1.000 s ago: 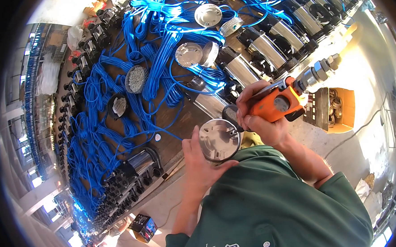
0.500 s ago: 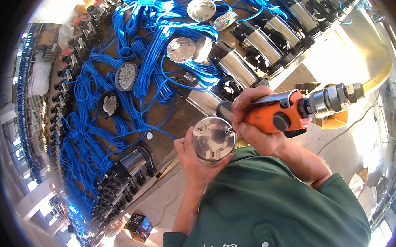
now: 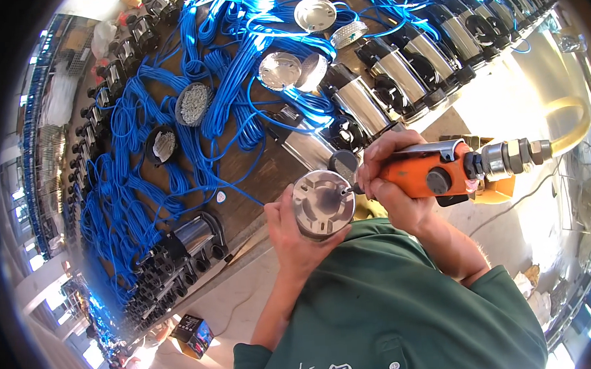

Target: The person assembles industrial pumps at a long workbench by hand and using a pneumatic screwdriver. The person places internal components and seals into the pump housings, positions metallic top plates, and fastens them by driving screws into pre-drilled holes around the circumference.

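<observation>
My left hand (image 3: 297, 244) is closed around the rim of a round, shiny metal cap (image 3: 322, 208) with several slots in its face. Whether a longer body sits beneath the cap is hidden. My right hand (image 3: 394, 179) grips an orange air screwdriver (image 3: 412, 176) with a black knob and a silver lever along its top. Its thin bit points left and meets the cap's right edge, where a small dark screw spot shows. A clear yellowish hose (image 3: 575, 110) runs from the tool's metal coupling.
Bundled blue cables (image 3: 227, 94) cover much of the brown table (image 3: 238, 177). Steel-bodied pumps (image 3: 358, 101) line its far right edge. Perforated metal cups (image 3: 279, 70) and a bowl of small pale parts (image 3: 193, 104) lie among the cables. A carton (image 3: 193, 335) stands on the floor.
The view has shifted slightly, so the table's things appear farther right. The reflections on the cap have changed as it tilts a little. Both hands keep their holds.
</observation>
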Demonstrator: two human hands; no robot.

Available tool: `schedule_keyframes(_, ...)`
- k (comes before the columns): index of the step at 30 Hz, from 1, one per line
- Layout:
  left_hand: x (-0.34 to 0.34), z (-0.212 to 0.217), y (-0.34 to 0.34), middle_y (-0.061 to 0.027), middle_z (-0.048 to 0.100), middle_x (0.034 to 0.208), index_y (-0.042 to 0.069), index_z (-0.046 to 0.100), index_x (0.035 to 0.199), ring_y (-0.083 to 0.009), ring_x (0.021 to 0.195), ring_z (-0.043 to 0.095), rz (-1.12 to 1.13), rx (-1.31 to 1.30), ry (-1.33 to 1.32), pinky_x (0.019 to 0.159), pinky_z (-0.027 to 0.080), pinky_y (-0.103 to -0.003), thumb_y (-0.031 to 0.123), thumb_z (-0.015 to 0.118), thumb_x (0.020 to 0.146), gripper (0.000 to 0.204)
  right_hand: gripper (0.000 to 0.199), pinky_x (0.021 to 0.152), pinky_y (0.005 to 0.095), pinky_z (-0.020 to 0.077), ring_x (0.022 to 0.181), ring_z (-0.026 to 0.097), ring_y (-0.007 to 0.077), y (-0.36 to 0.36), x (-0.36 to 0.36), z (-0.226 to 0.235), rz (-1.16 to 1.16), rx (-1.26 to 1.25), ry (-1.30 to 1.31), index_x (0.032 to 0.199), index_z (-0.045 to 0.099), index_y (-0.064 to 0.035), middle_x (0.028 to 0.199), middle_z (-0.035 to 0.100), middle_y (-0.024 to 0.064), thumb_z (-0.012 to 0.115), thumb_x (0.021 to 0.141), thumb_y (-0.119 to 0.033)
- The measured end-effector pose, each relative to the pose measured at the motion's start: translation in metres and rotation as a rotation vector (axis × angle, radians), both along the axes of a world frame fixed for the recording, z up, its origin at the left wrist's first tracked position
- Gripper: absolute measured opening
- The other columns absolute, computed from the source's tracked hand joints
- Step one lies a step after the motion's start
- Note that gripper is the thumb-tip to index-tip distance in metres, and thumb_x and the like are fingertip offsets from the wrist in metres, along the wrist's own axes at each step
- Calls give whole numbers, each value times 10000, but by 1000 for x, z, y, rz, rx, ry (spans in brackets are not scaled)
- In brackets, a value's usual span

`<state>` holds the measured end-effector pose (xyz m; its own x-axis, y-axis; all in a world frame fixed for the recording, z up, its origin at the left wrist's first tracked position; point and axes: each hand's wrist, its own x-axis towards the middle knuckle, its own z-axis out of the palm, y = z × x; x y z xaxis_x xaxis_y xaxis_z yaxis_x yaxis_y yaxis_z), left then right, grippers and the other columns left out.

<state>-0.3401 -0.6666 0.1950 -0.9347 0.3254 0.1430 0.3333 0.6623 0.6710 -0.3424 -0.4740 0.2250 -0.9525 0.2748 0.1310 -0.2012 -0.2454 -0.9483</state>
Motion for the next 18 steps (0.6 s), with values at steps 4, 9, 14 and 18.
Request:
schedule_keyframes(4,0,1,0,-146,484,966,-25,468,1220,-293,858,496,-7,-5,13,724,451,-380,366,900,485,937,310,578,303,465,583,479,150,2,-3,1,29,-11,-21,989,423,1,753,494,110,470,694,85)
schedule_keyframes(9,-1,2,-1,-149,491,979,-40,462,1226,-291,864,496,-11,-7,-8,729,452,-379,363,902,483,953,301,578,301,469,591,484,149,0,-3,-1,29,-42,-31,966,434,8,771,500,113,470,682,103)
schedule_keyframes(14,-1,0,-1,-153,495,994,-56,450,1236,-292,867,496,-27,-5,-11,740,456,-382,365,903,482,975,305,579,289,478,626,509,150,1,-1,-2,92,48,6,964,442,10,771,500,114,483,678,108)
schedule_keyframes(18,0,-1,-1,-153,496,994,-62,445,1240,-296,874,498,-27,-3,-10,743,458,-386,366,904,482,984,301,584,280,483,659,532,152,1,-1,-7,93,37,-5,971,447,2,787,506,119,491,691,103)
